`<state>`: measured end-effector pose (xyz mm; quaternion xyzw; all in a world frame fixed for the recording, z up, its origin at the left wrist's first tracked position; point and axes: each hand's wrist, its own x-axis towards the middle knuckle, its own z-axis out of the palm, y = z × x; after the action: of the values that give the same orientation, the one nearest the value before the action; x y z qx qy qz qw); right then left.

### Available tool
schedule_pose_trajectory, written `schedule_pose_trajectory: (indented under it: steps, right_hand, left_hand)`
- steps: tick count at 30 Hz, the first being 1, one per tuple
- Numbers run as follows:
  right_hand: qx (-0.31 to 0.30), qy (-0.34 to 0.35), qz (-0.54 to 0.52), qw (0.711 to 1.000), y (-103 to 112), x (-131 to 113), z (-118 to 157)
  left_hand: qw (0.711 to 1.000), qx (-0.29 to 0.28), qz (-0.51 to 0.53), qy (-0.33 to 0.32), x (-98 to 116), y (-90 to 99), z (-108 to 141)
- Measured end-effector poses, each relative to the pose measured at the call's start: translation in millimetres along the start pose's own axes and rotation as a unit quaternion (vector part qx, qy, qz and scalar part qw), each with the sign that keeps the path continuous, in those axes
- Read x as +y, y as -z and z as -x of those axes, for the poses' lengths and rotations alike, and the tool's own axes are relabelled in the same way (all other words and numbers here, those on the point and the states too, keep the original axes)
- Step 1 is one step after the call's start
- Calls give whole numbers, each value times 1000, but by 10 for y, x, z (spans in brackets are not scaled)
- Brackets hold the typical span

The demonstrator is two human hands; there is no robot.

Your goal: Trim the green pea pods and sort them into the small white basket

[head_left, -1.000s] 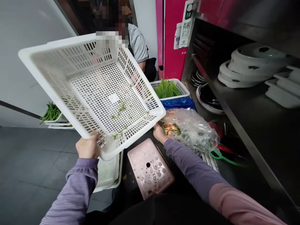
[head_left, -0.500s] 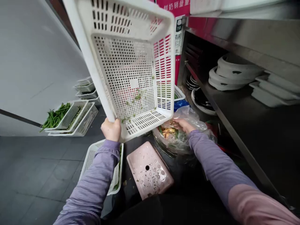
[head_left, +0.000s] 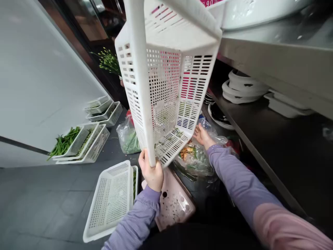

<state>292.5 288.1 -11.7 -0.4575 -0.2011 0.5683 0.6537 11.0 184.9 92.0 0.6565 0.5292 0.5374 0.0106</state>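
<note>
A large white perforated plastic basket (head_left: 137,69) is held up on its side in front of me, with green leaf scraps in its lower part. My left hand (head_left: 152,173) is closed around its bottom rim corner. By the lower right edge of the basket, my right hand (head_left: 203,136) has its fingers spread; whether they touch the wall I cannot tell. Under that hand lies a clear plastic bag (head_left: 201,161) with orange-brown and green scraps. A pinkish stool (head_left: 174,205) with a hole and scattered leaf bits stands below the basket.
At the lower left, a white basket (head_left: 110,199) overlaps another holding greens. Baskets of green beans (head_left: 65,141) and more stacked baskets (head_left: 104,113) line the wall. A bag of greens (head_left: 128,137) sits behind. Right, a metal shelf (head_left: 249,128) bears white dishes (head_left: 243,88).
The basket has swung to the right and turned more edge-on, with my left hand moving right and down. My right hand's fingers have risen out of the bag's mouth. The view has shifted.
</note>
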Motion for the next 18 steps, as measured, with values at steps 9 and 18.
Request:
schedule_pose_trajectory:
  steps: [9,18]
  right_hand:
    - [-20,14,53,998,-553,121,-31]
    - [-57,30,101,993,-966,-129,78]
  left_hand:
    - [997,-36,-35,-58,156,323,-122]
    - [997,3,-59,-55,344,620,-207]
